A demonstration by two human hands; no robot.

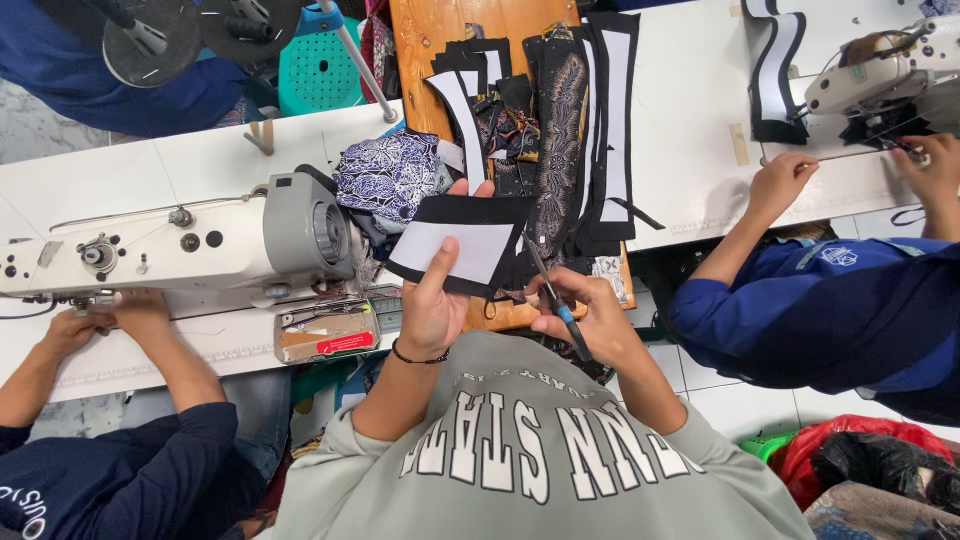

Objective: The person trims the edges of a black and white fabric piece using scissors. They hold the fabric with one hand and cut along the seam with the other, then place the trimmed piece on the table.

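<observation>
The left hand [432, 305] is pinching a black fabric piece [462, 245] with a white panel, thumb lying on the white face, fingers closed behind it, holding it above the wooden board's [440, 30] near edge. The right hand [585, 310] is gripping scissors [552, 298], fingers curled through the handles, the blades pointing up just beside the piece's right edge. More black-and-white pieces [590, 120] are lying on the board. A sewing machine [180, 245] is standing left, another worker's hands [105, 320] touching its base.
</observation>
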